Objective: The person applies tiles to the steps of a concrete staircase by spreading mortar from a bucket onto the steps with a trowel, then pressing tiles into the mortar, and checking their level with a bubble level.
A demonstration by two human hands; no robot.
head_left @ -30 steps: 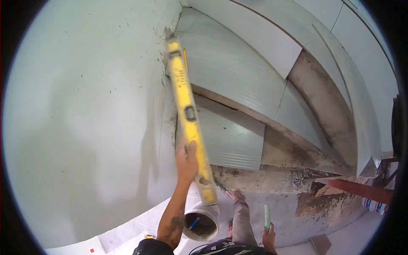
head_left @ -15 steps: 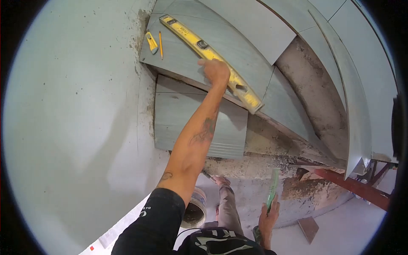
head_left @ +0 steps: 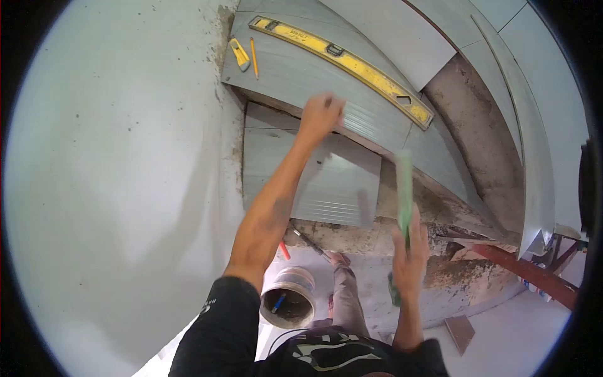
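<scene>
A yellow spirit level [head_left: 355, 63] lies on the grey tiled upper step [head_left: 295, 66]. Just in front of it, over that step's front edge, is my left hand [head_left: 322, 116], away from the level. Its fingers are smeared by motion, so whether they are curled cannot be told. My right hand [head_left: 409, 254] grips a long, flat green tool [head_left: 404, 182], blurred and held upright before the lower step. The tool's exact kind does not show. Below my left hand lies a loose-looking grey tile [head_left: 308, 182] on the lower step.
A yellow utility knife [head_left: 239, 54] and a pencil [head_left: 254, 58] lie by the wall. A bucket [head_left: 289, 298] with a blue-handled item stands below. Bare concrete [head_left: 471, 119] shows between tiles at right. A red metal beam [head_left: 527, 270] juts out at lower right.
The level has shifted right and away from the step's edge, and my left hand has let go of it. My right hand has risen with the green tool toward the steps.
</scene>
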